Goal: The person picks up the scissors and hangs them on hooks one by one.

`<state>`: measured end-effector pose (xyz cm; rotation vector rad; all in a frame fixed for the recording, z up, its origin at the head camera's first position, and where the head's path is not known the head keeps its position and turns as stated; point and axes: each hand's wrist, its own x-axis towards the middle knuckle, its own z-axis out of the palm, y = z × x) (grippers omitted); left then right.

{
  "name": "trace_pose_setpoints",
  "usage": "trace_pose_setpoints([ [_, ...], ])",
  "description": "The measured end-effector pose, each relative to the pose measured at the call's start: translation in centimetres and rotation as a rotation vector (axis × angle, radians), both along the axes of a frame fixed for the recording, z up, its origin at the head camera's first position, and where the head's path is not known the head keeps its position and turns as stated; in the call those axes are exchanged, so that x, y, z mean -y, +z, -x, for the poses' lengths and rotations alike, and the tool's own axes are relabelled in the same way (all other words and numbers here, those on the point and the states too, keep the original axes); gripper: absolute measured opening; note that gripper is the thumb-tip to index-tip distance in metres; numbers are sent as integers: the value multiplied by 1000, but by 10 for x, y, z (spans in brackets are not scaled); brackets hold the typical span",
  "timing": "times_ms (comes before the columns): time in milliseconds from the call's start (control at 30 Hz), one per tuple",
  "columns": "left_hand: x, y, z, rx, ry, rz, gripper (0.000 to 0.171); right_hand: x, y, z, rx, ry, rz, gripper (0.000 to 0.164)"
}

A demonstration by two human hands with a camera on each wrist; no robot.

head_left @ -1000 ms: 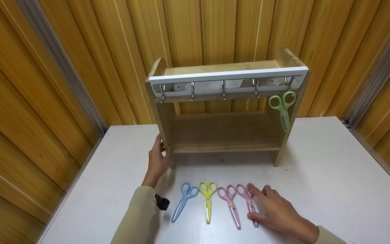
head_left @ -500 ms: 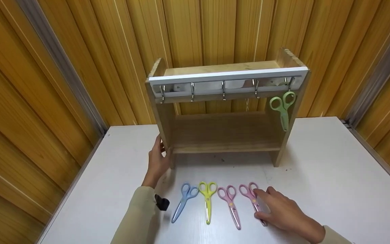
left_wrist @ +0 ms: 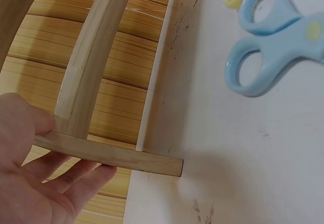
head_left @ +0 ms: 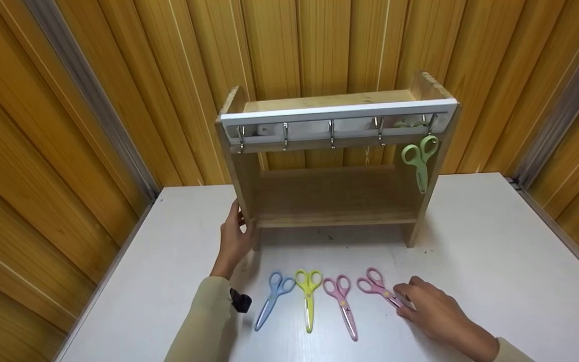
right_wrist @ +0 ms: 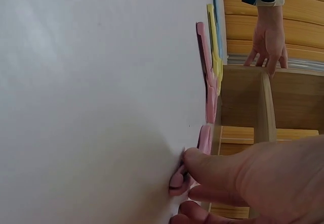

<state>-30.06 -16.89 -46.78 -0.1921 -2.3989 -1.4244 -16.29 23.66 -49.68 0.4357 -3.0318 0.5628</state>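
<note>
My left hand [head_left: 234, 246] grips the left side panel of a small wooden shelf [head_left: 337, 222]. In the left wrist view its thumb is on the inner face and its fingers lie along the outer face. On the table, my right hand [head_left: 435, 311] pinches the blade end of the rightmost pink scissors [head_left: 384, 293], the handle loops pointing away to the upper left. Left of it lie a second pink pair of scissors [head_left: 347, 310], yellow scissors [head_left: 309, 304] and blue scissors [head_left: 268, 307]. Green scissors [head_left: 421, 173] hang from the hook at the far right.
Along the shelf's top front runs a white rail [head_left: 340, 109] with several metal hooks [head_left: 332, 131]. The shelf stands on a white table [head_left: 490, 241] against wood-look wall panels [head_left: 324, 50]. A black device [head_left: 240, 300] sits on the left wrist.
My right hand has moved to the right, swinging the rightmost pink scissors so their blade angles further right. The left hand stays on the shelf.
</note>
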Motion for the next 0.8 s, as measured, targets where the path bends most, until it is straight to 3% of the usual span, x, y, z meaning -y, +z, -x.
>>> trace_pose_setpoints([
  [433,0,1,0,46,3,-14,70,-6,-3,4,-41,-16,38,24],
  [800,-1,1,-1,0,3,-2,70,-6,-1,9,16,-62,85,23],
])
